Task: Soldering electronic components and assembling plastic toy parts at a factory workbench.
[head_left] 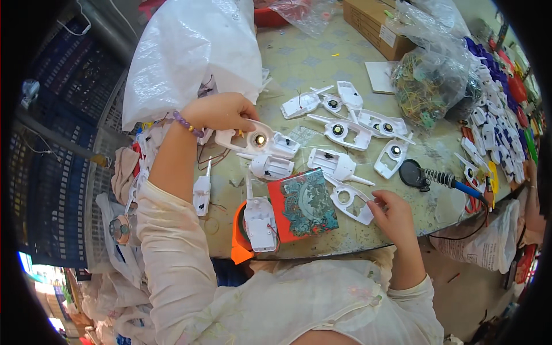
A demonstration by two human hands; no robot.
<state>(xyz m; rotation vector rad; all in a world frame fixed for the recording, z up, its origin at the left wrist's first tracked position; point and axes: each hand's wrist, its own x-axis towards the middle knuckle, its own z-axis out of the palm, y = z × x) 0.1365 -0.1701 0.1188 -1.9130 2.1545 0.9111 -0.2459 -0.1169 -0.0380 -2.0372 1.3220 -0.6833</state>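
Your left hand is clamping a white shell — long axis running right. Your right hand is pinching the nearer empty shell, lying left of its grip.

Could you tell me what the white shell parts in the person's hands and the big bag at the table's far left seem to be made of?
The shell under the left hand, the white shell with a lit round lens, and the white shell half at the right hand look like moulded plastic: smooth, thin-walled, evenly white. The big white bag seems thin plastic film, crinkled and faintly glossy.
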